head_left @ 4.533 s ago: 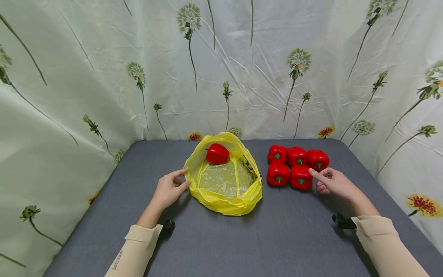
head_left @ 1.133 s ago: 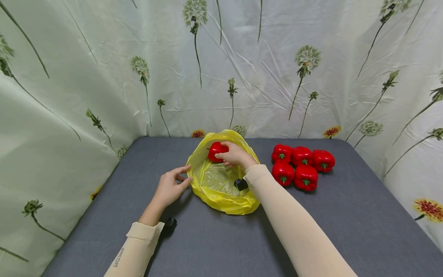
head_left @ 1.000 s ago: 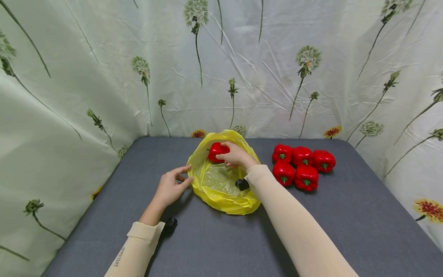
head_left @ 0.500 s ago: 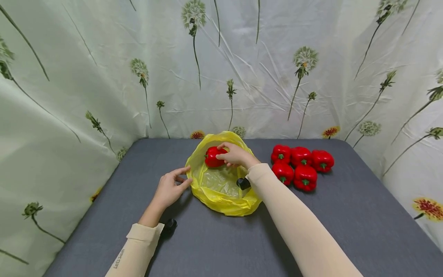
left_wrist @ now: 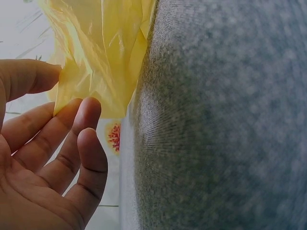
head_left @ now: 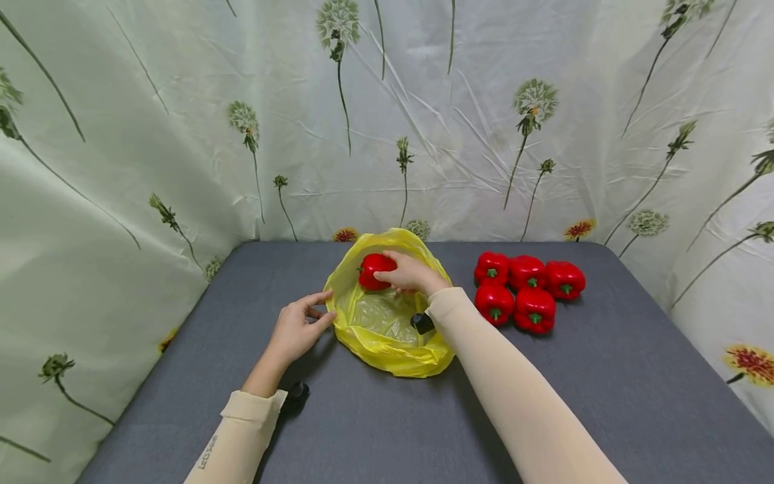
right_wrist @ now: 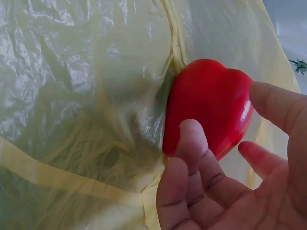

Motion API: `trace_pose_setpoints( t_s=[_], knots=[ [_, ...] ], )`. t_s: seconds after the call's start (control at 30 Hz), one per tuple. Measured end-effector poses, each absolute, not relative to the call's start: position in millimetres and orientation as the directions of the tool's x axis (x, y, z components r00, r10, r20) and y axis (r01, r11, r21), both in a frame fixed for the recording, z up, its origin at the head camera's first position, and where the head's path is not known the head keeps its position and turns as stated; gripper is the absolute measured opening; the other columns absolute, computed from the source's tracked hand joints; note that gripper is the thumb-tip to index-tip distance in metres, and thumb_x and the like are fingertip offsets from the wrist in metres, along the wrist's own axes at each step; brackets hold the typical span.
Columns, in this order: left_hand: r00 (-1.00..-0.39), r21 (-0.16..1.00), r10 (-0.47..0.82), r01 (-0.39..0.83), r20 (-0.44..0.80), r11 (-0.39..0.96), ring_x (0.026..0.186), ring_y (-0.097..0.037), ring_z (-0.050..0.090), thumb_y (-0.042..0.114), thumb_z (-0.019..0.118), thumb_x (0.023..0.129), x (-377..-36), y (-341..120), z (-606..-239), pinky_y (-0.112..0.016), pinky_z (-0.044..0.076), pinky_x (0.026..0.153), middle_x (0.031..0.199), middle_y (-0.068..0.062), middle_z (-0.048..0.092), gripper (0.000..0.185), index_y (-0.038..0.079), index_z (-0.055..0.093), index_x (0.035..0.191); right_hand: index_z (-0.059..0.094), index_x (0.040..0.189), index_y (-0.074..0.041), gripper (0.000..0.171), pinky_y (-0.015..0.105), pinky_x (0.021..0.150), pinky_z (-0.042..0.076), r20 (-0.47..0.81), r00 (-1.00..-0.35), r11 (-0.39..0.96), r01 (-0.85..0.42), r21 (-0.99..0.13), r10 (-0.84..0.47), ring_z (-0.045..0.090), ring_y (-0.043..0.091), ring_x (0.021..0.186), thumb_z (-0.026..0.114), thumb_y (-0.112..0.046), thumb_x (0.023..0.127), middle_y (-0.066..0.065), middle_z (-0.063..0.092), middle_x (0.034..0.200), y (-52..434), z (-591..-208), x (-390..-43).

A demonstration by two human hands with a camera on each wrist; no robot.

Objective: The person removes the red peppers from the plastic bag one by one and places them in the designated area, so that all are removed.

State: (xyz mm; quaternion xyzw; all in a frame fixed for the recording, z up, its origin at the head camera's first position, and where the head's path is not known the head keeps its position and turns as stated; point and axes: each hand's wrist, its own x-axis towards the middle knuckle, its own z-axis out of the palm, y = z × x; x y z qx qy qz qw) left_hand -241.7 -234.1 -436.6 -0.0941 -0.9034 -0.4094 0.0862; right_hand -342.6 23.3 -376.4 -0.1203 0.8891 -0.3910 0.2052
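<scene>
A yellow plastic bag (head_left: pixel 387 353) lies open on the grey table (head_left: pixel 605 376). My left hand (head_left: pixel 326 308) pinches its left rim; in the left wrist view the thumb and fingers of that hand (left_wrist: pixel 72 88) hold the thin yellow film (left_wrist: pixel 105 52). My right hand (head_left: pixel 387 267) reaches into the bag at its far side and grips a red bell pepper (head_left: pixel 370 269). The right wrist view shows the hand (right_wrist: pixel 225 110) with fingers and thumb curled round the glossy pepper (right_wrist: pixel 206 100), which rests against the crinkled bag wall (right_wrist: pixel 86 96).
Several more red peppers (head_left: pixel 526 289) sit in a tight group on the table right of the bag. A floral curtain (head_left: pixel 181 134) closes off the back and both sides. A black wrist camera (head_left: pixel 421 323) hangs over the bag's inside.
My right hand left the pepper group and reached into the bag, taking hold of the pepper there. Over the last second the pepper shifted slightly left. The left hand kept its pinch.
</scene>
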Motion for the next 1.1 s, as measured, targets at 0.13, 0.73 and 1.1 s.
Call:
trace_pose_setpoints(
  t_s=[0.13, 0.73, 1.1],
  knots=[
    [-0.969, 0.726, 0.097, 0.233, 0.225, 0.647, 0.099, -0.031, 0.078, 0.017, 0.076, 0.100, -242.5, -233.7, -435.9, -0.032, 0.055, 0.073, 0.135, -0.020, 0.074, 0.048, 0.005, 0.067, 0.145, 0.033, 0.170, -0.023, 0.070, 0.025, 0.057, 0.039, -0.279, -0.880, 0.680, -0.064, -0.730, -0.383, 0.047, 0.015, 0.063, 0.061, -0.040, 0.109, 0.002, 0.054, 0.071, 20.4, -378.8, -344.9],
    [-0.972, 0.721, 0.098, 0.223, 0.212, 0.656, 0.100, -0.033, 0.078, 0.017, 0.076, 0.100, -243.2, -233.3, -436.1, -0.032, 0.054, 0.070, 0.136, -0.021, 0.073, 0.049, 0.004, 0.066, 0.146, 0.059, 0.151, -0.018, 0.044, 0.029, 0.055, 0.036, -0.264, -0.854, 0.675, -0.129, -0.727, -0.448, 0.036, 0.013, 0.051, 0.052, -0.040, 0.113, -0.003, 0.042, 0.063, 18.0, -375.0, -341.5],
    [-0.973, 0.730, 0.099, 0.223, 0.210, 0.646, 0.100, -0.033, 0.078, 0.016, 0.077, 0.099, -243.2, -233.5, -436.0, -0.029, 0.051, 0.067, 0.136, -0.020, 0.073, 0.049, 0.004, 0.066, 0.146, 0.068, 0.141, -0.013, 0.037, 0.026, 0.064, 0.044, -0.224, -0.863, 0.650, -0.148, -0.745, -0.453, 0.045, 0.011, 0.067, 0.061, -0.031, 0.109, 0.001, 0.061, 0.089, 17.5, -373.1, -338.6]
  ],
)
